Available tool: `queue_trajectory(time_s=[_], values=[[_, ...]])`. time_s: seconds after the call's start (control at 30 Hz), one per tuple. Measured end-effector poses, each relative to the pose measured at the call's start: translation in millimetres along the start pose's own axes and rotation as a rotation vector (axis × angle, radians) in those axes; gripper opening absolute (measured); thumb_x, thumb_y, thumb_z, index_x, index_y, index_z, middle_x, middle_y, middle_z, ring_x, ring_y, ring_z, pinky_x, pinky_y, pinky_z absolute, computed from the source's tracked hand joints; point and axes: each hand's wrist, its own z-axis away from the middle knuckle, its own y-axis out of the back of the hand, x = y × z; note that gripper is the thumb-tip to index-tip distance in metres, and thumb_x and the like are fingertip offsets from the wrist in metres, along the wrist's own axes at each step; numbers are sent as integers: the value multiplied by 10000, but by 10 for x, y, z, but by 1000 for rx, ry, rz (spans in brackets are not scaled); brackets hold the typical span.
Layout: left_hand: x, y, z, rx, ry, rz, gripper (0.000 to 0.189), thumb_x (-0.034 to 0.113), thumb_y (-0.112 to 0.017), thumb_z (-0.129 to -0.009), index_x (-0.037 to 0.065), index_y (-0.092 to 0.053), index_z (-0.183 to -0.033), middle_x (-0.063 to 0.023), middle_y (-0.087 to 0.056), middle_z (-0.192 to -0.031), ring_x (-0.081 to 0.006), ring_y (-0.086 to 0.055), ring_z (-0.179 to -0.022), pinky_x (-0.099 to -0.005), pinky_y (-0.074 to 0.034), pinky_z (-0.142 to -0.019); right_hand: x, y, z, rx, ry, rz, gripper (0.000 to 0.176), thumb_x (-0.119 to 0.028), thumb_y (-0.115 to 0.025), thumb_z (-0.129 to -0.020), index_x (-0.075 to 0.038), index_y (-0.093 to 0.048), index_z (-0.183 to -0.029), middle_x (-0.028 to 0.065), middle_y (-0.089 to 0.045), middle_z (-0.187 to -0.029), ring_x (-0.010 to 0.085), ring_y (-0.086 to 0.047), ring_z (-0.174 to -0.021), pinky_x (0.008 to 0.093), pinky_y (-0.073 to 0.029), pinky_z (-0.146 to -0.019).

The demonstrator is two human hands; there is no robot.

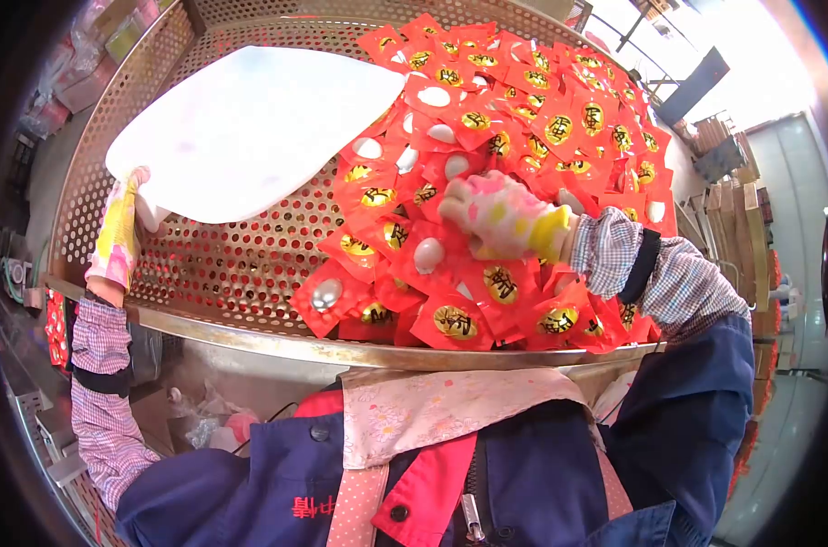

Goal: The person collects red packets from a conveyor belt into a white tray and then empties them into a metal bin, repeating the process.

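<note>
My left hand [122, 223], in a yellow, pink and white glove, is closed on the lower left edge of a broad white plastic piece [250, 137]. This piece is smooth and overexposed, and it leans over the left part of a perforated metal tray [222, 269]. My right hand [505, 217], gloved alike, rests among red packets [455, 321] with its fingers curled down; what is under them is hidden. The packets carry gold ovals with dark characters, and several show a whitish, egg-shaped side [428, 255]. They are heaped across the tray's right half.
The tray's metal front rim [250, 337] runs close before my body. Boxes and plastic wrapping [86, 82] stand beyond the tray at the left. Stacked boards [737, 228] are on the floor at the right, near a pale wall [792, 182].
</note>
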Motion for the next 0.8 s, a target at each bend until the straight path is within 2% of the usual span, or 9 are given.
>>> queue_trajectory(time_s=[0.13, 0.2, 0.27, 0.5, 0.53, 0.63, 0.67, 0.77, 0.8], values=[[74, -89, -117, -20, -8, -8, 574, 444, -637, -787, 79, -503, -1209, -86, -552, -948, -201, -589, -679, -289, -469, -428, -15, 98, -215, 286, -164, -427, 399, -150, -690, -680, -79, -525, -1037, 139, -512, -1031, 349, -566, -945, 424, -501, -730], [97, -102, -93, -58, -100, -24, 522, 388, -628, -813, 60, -539, -1210, -103, -556, -1077, -221, -579, -914, -330, -498, -714, 28, -19, -434, 130, -110, -357, 435, -214, -742, -672, -69, -528, -1023, 137, -510, -1027, 338, -550, -988, 409, -513, -795], [29, -115, -244, -111, -110, 79, 477, 348, -615, -838, 44, -572, -1204, -87, -548, -1187, -218, -505, -1106, -345, -382, -966, 28, -153, -563, 2, -15, -245, 709, -272, -876, -514, -59, -540, -1100, 183, -517, -1118, 343, -562, -1050, 426, -499, -842], [17, 15, -264, -136, -71, 141, 482, 367, -612, -854, 57, -549, -1217, -57, -566, -1126, -166, -539, -1018, -290, -440, -811, -78, 273, -373, -116, -96, -352, 604, -335, -755, -675, -119, -535, -1195, 132, -551, -1103, 322, -581, -1008, 421, -501, -830], [58, 5, -242, -136, -25, 102, 470, 372, -606, -859, 55, -556, -1202, -50, -572, -1107, -160, -550, -989, -283, -452, -771, 5, 419, -126, 121, -127, -188, 526, -382, -709, -729, -130, -570, -1169, 111, -580, -1077, 294, -588, -1004, 415, -501, -828], [123, 42, -296, -185, 29, 26, 450, 376, -595, -868, 52, -564, -1178, -38, -582, -1067, -149, -569, -931, -270, -468, -699, 483, 584, 590, 492, -612, -158, 490, -337, -699, -748, -88, -595, -1157, 149, -583, -1090, 316, -576, -1036, 410, -489, -864], [171, 76, -345, -216, 40, -6, 442, 376, -590, -872, 50, -566, -1171, -33, -587, -1045, -144, -578, -902, -263, -472, -667, 481, 605, 755, 325, -784, -177, 504, -336, -700, -749, -80, -587, -1168, 167, -570, -1109, 347, -567, -1035, 427, -481, -877], [214, -92, -309, -202, 30, 81, 475, 385, -589, -857, 47, -554, -1189, -50, -602, -1044, -167, -606, -866, -284, -492, -631, 819, -64, 1218, 218, -466, 3, 410, -344, -651, -822, -80, -598, -1131, 144, -605, -1054, 326, -608, -965, 423, -513, -801], [257, -130, -319, -198, 80, 96, 489, 384, -590, -846, 47, -549, -1199, -58, -605, -1056, -176, -613, -867, -302, -501, -620, 954, -131, 1196, 373, -431, -564, 380, -302, -642, -838, -75, -599, -1139, 143, -619, -1056, 307, -613, -973, 404, -516, -810]])
